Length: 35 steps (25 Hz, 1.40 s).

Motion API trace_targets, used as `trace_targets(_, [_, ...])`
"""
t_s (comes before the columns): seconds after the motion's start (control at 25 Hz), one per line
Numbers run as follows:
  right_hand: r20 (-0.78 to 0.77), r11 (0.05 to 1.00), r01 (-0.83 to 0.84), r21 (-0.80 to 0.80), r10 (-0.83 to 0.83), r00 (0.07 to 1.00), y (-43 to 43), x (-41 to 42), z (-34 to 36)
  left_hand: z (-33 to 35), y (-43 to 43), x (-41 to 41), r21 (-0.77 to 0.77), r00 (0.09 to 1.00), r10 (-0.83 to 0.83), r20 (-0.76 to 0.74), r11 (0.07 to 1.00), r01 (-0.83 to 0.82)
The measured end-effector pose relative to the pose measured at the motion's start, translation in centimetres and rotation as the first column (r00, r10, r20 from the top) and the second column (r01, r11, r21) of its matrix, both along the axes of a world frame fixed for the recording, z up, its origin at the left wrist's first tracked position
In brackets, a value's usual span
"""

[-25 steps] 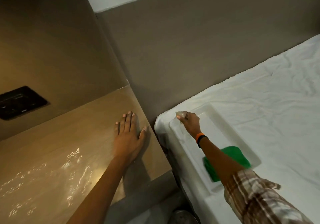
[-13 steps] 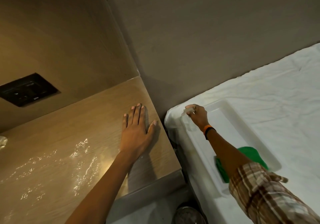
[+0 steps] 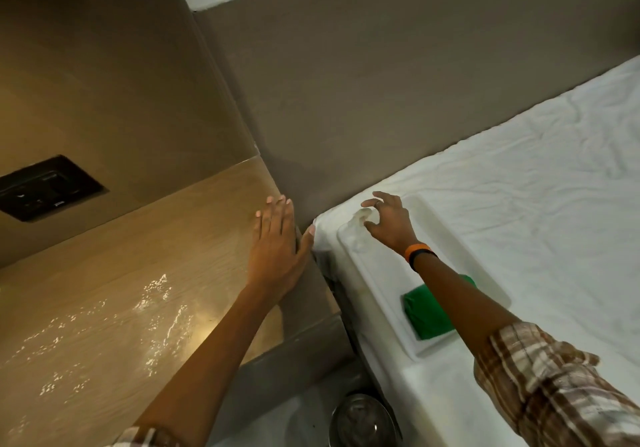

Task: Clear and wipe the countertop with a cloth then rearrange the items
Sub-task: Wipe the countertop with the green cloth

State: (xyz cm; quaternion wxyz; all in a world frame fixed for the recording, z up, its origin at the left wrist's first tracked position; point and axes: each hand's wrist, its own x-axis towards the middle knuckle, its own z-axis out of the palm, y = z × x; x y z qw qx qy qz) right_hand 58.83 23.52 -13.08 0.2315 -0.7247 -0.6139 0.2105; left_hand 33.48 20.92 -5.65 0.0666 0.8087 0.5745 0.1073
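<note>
Brown-grey walls meet in a corner at the far centre of the scene, with a dark switch panel [image 3: 48, 188] set into the left wall. Below it lies the wooden table [image 3: 114, 273], its surface glossy with scattered light reflections at the near left. A bed with a wrinkled white sheet [image 3: 519, 204] occupies the right side.

The left hand [image 3: 278, 249] lies flat, palm down, on the far right corner of the table. Its fingers are extended and together, pointing far, and the thumb is spread to the right over the table edge, near the bed corner. This grip is released and grasps nothing. The left forearm runs from the near centre diagonally up to the hand.

The right hand [image 3: 388, 221] reaches to the far left corner of a white tray [image 3: 388, 284] that rests on the bed. Its fingers are curled and spread around a small translucent object [image 3: 360, 218]; whether they press on it cannot be told. An orange and black wristband [image 3: 417, 254] sits on the wrist, and a plaid sleeve [image 3: 554, 387] covers the upper forearm.

The tray holds a folded green cloth [image 3: 427, 311] at its near end, partly hidden under the right forearm. The cloth's long axis runs roughly left to right across the tray. A metal vessel [image 3: 362, 422] stands on the floor at the near centre.
</note>
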Motion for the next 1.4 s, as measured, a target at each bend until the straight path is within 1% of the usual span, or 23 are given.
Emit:
trace_targets(0.12, [0.244, 0.999, -0.006, 0.053, -0.007, 0.97, -4.5, 1.3, 0.6, 0.2, -1.7, 6.4, 0.081, 0.985, -0.171, 0.009, 0.982, 0.169])
trace_targets(0.16, [0.302, 0.999, 0.021, 0.042, -0.033, 0.953, -6.3, 2.1, 0.5, -0.3, -2.5, 8.9, 0.064, 0.974, -0.224, 0.0, 0.973, 0.224])
trace_targets(0.2, [0.338, 0.998, 0.06, 0.005, -0.058, 0.939, -8.0, 3.1, 0.0, -1.3, -3.5, 11.2, 0.012, 0.96, -0.278, -0.013, 0.96, 0.278])
trace_targets(0.28, [0.369, 0.983, 0.127, -0.131, -0.07, 0.927, -11.1, 5.5, -2.2, -4.7, -5.3, 14.7, -0.15, 0.933, -0.357, -0.038, 0.926, 0.348])
trace_targets(0.36, [0.344, 0.94, 0.177, -0.291, -0.07, 0.937, -13.1, 8.3, -5.6, -9.6, -6.2, 17.0, -0.322, 0.923, -0.376, -0.082, 0.886, 0.333])
trace_targets(0.44, [0.264, 0.878, 0.216, -0.428, -0.108, 0.959, -13.8, 10.8, -9.5, -15.1, -6.4, 18.1, -0.469, 0.921, -0.371, -0.118, 0.838, 0.278])
trace_targets(0.52, [0.206, 0.828, 0.255, -0.5, -0.172, 0.963, -13.8, 12.6, -13.0, -20.0, -6.6, 18.6, -0.581, 0.942, -0.32, -0.097, 0.787, 0.208])
trace_targets(0.56, [0.195, 0.804, 0.278, -0.525, -0.204, 0.959, -13.6, 13.4, -14.7, -22.2, -6.7, 19.0, -0.61, 0.953, -0.293, -0.078, 0.77, 0.187])
trace_targets(0.6, [0.197, 0.781, 0.292, -0.552, -0.219, 0.956, -13.4, 14.0, -16.3, -24.1, -6.8, 19.6, -0.614, 0.959, -0.276, -0.069, 0.769, 0.177])
trace_targets(0.68, [0.243, 0.752, 0.312, -0.581, -0.206, 0.948, -13.2, 14.2, -18.8, -26.8, -7.3, 21.1, -0.56, 0.964, -0.251, -0.083, 0.812, 0.163])
trace_targets(0.76, [0.305, 0.762, 0.365, -0.536, -0.228, 0.925, -13.0, 13.7, -20.2, -28.0, -7.8, 22.7, -0.539, 0.987, -0.15, -0.056, 0.837, 0.097])
trace_targets(0.8, [0.296, 0.773, 0.38, -0.507, -0.259, 0.92, -12.8, 13.4, -20.5, -28.2, -7.8, 23.5, -0.551, 0.996, -0.08, -0.037, 0.833, 0.047])
trace_targets(0.84, [0.247, 0.779, 0.39, -0.491, -0.305, 0.92, -12.6, 13.2, -20.8, -28.4, -7.7, 24.0, -0.567, 0.999, -0.029, -0.028, 0.824, 0.008])
trace_targets(0.88, [0.175, 0.778, 0.398, -0.487, -0.359, 0.917, -12.4, 13.1, -21.0, -28.4, -7.5, 24.3, -0.585, 0.999, -0.012, -0.032, 0.811, -0.009])
trace_targets(0.96, [0.061, 0.778, 0.378, -0.502, -0.404, 0.913, -12.2, 13.2, -20.9, -28.0, -7.2, 24.3, -0.629, 1.0, -0.013, -0.026, 0.777, -0.006])
trace_targets(1.04, [-0.017, 0.798, 0.348, -0.493, -0.409, 0.913, -12.2, 13.2, -19.6, -26.3, -6.9, 23.6, -0.665, 0.998, 0.039, 0.058, 0.747, 0.009])
trace_targets(1.12, [-0.151, 0.807, 0.358, -0.47, -0.473, 0.868, -12.1, 12.5, -17.3, -23.7, -7.0, 22.6, -0.661, 0.978, 0.136, 0.161, 0.75, 0.004])
trace_targets(1.2, [-0.278, 0.81, 0.382, -0.445, -0.53, 0.801, -11.8, 11.3, -13.0, -19.2, -6.7, 21.1, -0.681, 0.92, 0.274, 0.279, 0.732, -0.011])
trace_targets(1.28, [-0.378, 0.819, 0.406, -0.405, -0.554, 0.742, -11.0, 9.8, -7.6, -13.2, -6.0, 19.8, -0.709, 0.847, 0.39, 0.362, 0.705, -0.021])
trace_targets(1.4, [-0.524, 0.854, 0.407, -0.324, -0.52, 0.674, -9.8, 6.2, 1.7, -3.8, -4.4, 16.7, -0.696, 0.709, 0.524, 0.471, 0.715, -0.066])
